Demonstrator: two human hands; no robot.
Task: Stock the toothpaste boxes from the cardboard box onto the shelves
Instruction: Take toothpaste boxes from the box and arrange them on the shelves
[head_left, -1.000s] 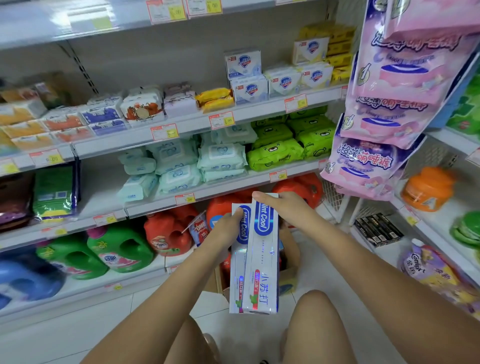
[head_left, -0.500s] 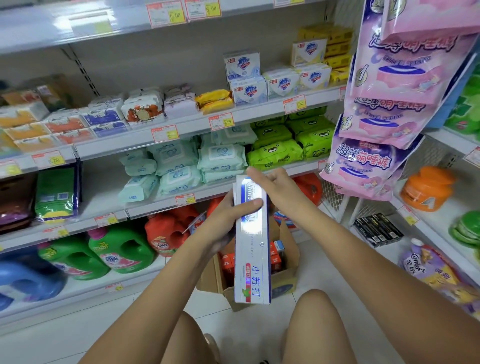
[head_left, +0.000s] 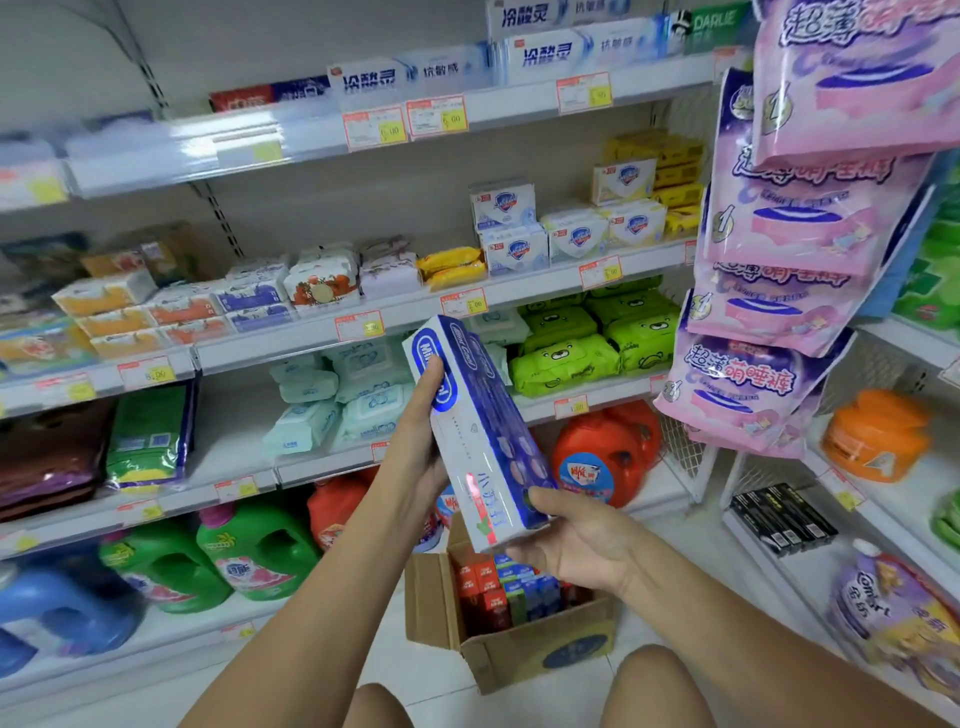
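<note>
Your left grip (head_left: 418, 447) clasped the toothpaste boxes (head_left: 483, 431) mid-side and your right grip (head_left: 576, 540) the near end; judged light, stiff, crushable.

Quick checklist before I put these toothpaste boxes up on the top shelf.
1. Grip of left hand on toothpaste boxes, near their upper end: ok.
2. Grip of right hand on their lower end: ok.
3. Boxes held clear above the cardboard box: ok.
4. The top shelf, which holds toothpaste, in view: ok.
5. Free gap on that shelf: cannot tell.
</note>
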